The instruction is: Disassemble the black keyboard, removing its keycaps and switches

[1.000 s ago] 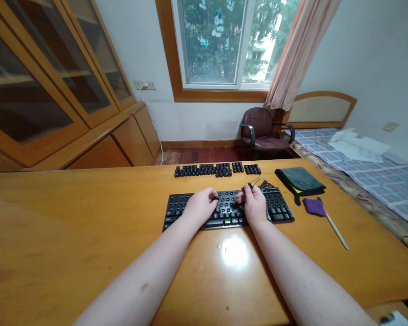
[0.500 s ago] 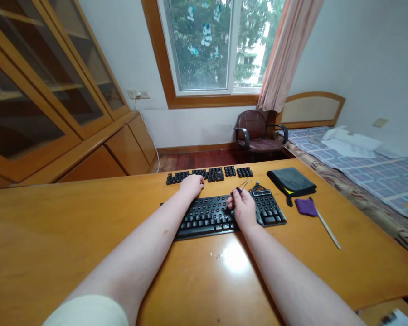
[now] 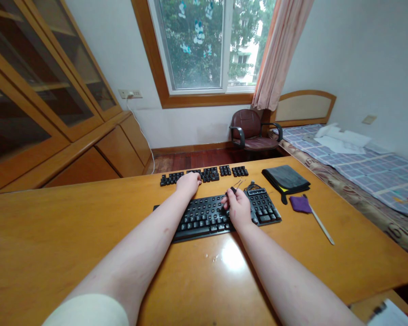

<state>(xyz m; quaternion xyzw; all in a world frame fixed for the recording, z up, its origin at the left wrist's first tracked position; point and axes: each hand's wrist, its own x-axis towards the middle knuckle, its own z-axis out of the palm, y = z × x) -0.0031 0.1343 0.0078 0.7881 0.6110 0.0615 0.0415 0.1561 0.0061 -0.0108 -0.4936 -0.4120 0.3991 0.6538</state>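
A black keyboard [image 3: 204, 212] lies on the desk, its upper key rows bare of caps and the lower ones still capped. Behind it, loose black keycaps [image 3: 211, 174] are laid out in groups. My left hand [image 3: 188, 184] rests at these keycaps with fingers curled and pressed together; whatever lies between the fingertips is hidden. Over the right-middle part of the keyboard, my right hand [image 3: 238, 207] is closed around the dark handle of a wire keycap puller [image 3: 232, 190]. The puller's thin wires point up and away from the keys.
Right of the keyboard are a folded dark cloth [image 3: 285, 177], a purple cloth piece [image 3: 299, 204] and a thin pale stick [image 3: 323, 226]. A coiled cable [image 3: 253, 186] sits behind the keyboard. Beyond the desk [image 3: 88, 217] stand a chair [image 3: 246, 124] and a bed [image 3: 370, 167].
The whole view has shifted slightly, so everything appears a little further left. Both hands keep nearly the same places, the left at the loose keycaps, the right holding the keycap puller.
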